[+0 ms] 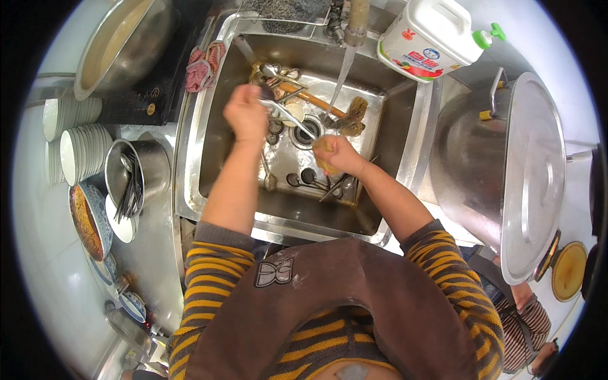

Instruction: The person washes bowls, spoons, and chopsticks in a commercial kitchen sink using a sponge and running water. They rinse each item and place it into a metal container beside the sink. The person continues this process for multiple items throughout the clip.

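Observation:
Over the left part of the stainless steel sink (396, 142), my left hand (246, 114) is closed on a long-handled metal utensil (292, 118), whose far details are blurred. My right hand (335, 154) grips a yellowish scrubbing pad (325, 148) at the utensil's lower right end. Beneath my hands, spoons (270, 182) and other metal utensils lie on the sink floor around the drain (306, 132). A brown wooden handle (311, 99) slants behind them, near a brownish scrubber (354, 121). Water (343, 78) runs from the tap (357, 28).
A detergent jug (427, 42) stands behind the sink's right corner, beside a large lidded pot (470, 152). Left are a pink cloth (202, 71), stacked plates (85, 154), a metal pot of utensils (152, 171) and a steel basin (142, 52). Another person (525, 323) is at lower right.

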{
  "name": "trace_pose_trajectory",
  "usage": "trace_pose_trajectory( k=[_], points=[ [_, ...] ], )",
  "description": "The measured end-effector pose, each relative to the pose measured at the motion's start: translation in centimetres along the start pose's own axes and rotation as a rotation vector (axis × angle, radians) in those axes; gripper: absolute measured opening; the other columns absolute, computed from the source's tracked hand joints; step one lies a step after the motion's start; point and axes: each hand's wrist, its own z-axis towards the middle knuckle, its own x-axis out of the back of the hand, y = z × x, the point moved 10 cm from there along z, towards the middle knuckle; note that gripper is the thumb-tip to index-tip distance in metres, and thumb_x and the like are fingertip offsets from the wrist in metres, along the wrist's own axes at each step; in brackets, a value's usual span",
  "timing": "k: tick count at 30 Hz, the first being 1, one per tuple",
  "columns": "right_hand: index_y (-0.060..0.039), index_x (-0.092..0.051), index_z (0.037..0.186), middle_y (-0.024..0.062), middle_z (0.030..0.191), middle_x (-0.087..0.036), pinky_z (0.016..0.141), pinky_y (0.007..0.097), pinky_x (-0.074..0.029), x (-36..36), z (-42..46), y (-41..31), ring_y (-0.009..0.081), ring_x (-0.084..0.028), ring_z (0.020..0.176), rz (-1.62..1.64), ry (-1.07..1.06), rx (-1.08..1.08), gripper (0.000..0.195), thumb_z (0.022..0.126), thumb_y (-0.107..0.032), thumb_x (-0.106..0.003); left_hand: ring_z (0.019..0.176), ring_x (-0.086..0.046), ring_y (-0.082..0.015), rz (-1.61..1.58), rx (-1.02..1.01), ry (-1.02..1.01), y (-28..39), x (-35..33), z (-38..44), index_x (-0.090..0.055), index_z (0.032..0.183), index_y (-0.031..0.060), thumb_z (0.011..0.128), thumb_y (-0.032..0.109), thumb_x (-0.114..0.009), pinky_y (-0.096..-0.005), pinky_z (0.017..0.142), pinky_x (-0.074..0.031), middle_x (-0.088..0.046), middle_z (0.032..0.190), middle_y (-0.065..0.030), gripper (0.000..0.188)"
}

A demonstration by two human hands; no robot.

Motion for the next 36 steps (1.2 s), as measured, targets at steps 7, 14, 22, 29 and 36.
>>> trace_pose_trajectory(
  k=[7, 14, 22, 29, 36],
  points=[
    [-0.0120, -0.061, 0.106, 0.0136, 0.107, -0.056, 0.083, 0.0405, -0.049, -5.6, 1.0, 7.4, 0.0321, -0.057, 0.105, -1.057, -0.110, 0.094, 0.027, 0.079, -0.008, -0.059, 0.082, -0.058, -0.0094, 0.223, -0.431, 0.157, 8.9, 20.4, 3.7, -0.066, 0.103, 0.0022, 0.096, 0.019, -0.053, -0.0268, 0.075, -0.048, -0.067, 0.089, -0.0043, 0.022],
    [-0.0074, -0.061, 0.092, 0.0137, 0.094, -0.060, 0.075, 0.0418, -0.051, -4.2, 3.4, 5.7, 0.0330, -0.061, 0.092, -1.226, 0.059, 0.278, 0.016, 0.079, -0.006, -0.052, 0.088, -0.062, -0.0311, 1.236, -0.502, 0.350, 13.2, 30.0, 3.6, -0.064, 0.111, 0.0063, 0.091, 0.023, -0.058, -0.0351, 0.080, -0.048, -0.066, 0.097, -0.0145, 0.027],
    [-0.0126, -0.061, 0.095, 0.0075, 0.097, -0.062, 0.074, 0.0407, -0.051, 3.7, -0.4, -9.7, 0.0319, -0.062, 0.088, -0.855, 0.499, 0.602, 0.022, 0.073, -0.008, -0.064, 0.091, -0.062, -0.0173, 0.252, -0.129, -0.561, 4.1, 1.1, -4.5, -0.064, 0.108, 0.0072, 0.086, 0.013, -0.064, -0.0285, 0.080, -0.049, -0.065, 0.105, -0.0109, 0.023],
    [-0.0087, -0.062, 0.101, 0.0115, 0.103, -0.062, 0.080, 0.0376, -0.051, 6.1, -4.0, -17.5, 0.0316, -0.062, 0.090, -0.769, 0.617, 0.687, 0.027, 0.074, -0.005, -0.063, 0.081, -0.064, -0.0324, 0.321, -0.346, -0.654, 4.3, -13.3, -7.3, -0.055, 0.120, 0.0042, 0.084, 0.003, -0.059, -0.0362, 0.076, -0.050, -0.065, 0.095, -0.0213, 0.036],
    [-0.0081, -0.050, 0.120, 0.0085, 0.108, -0.057, 0.083, 0.0315, -0.049, 13.6, -2.4, -11.6, 0.0196, -0.060, 0.100, 0.335, 0.566, 0.369, 0.036, 0.085, -0.002, -0.052, 0.060, -0.061, -0.0120, 0.192, -0.023, -0.612, 2.0, -14.0, -4.6, -0.063, 0.097, -0.0003, 0.091, 0.009, -0.055, -0.0271, 0.050, -0.051, -0.065, 0.075, -0.0069, 0.014]
  ],
)
